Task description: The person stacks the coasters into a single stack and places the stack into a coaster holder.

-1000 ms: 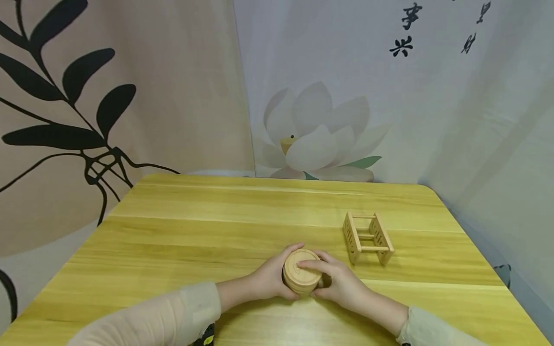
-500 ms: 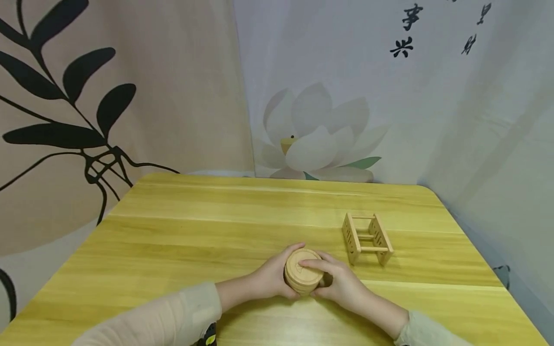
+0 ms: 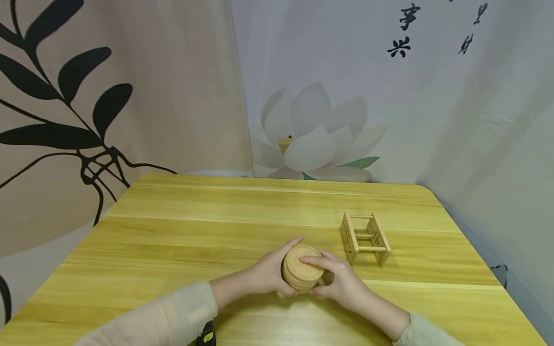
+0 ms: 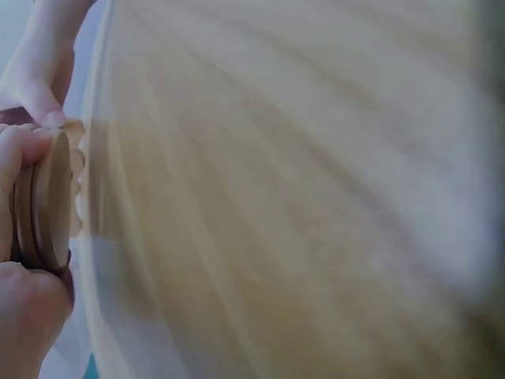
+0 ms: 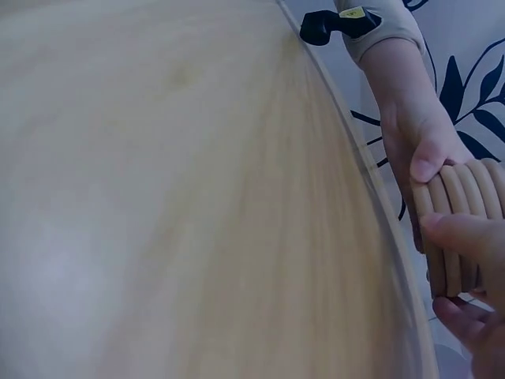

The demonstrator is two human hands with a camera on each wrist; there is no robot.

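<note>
In the head view, both hands hold a stack of round wooden coasters [image 3: 305, 265] over the near middle of the table. The left hand [image 3: 270, 271] grips the stack from the left, thumb at the near side and fingers round the far side. From the right, the right hand [image 3: 342, 283] holds it, one finger lying across the top disc and the thumb at the near lower edge. Several discs of the stack [image 5: 461, 197] show edge-on in the right wrist view, with digits of both hands on them. A slatted wooden coaster holder [image 3: 365, 248] stands right of the hands.
The wooden table [image 3: 195, 230] extends beyond the hands to its rounded far corners. Behind it hangs a printed curtain [image 3: 329, 57] with a lotus and dark leaves. A black band [image 3: 207, 334] shows at the left sleeve.
The coaster stack has shifted and tilted slightly in the hands, its top disc now a little offset. The fingers of the left hand reach slightly farther up. The holder stays put on the table.
</note>
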